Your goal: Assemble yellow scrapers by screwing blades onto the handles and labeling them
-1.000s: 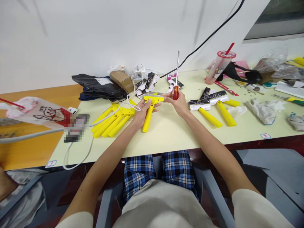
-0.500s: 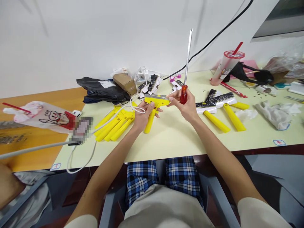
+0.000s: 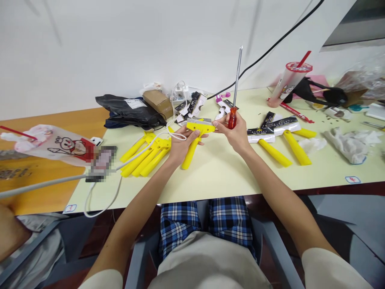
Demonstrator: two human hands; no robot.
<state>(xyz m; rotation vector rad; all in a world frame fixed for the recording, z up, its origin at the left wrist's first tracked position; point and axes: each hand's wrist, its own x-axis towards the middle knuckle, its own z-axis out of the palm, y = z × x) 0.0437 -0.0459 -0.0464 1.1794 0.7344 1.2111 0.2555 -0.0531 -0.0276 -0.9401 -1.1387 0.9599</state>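
My left hand is closed around a yellow scraper, whose handle slants down toward me and whose head carries a metal strip along the top. In my right hand is a screwdriver with a red handle, its long shaft pointing up. The right fingertips also reach the right end of the scraper's head. Several yellow scraper handles lie in a pile left of my left hand. To the right, yellow scrapers with black-and-white card sleeves rest on the table.
Behind my hands lie card sleeves, a brown box and a black plastic bag. A white cable crosses the handle pile. Drink cups stand at left and right. A phone is blurred out. Another person's arm shows at far left.
My hands keep hold of the scraper and the screwdriver. The scraper's head has shifted slightly right, and the screwdriver's tip sits a little lower in view.
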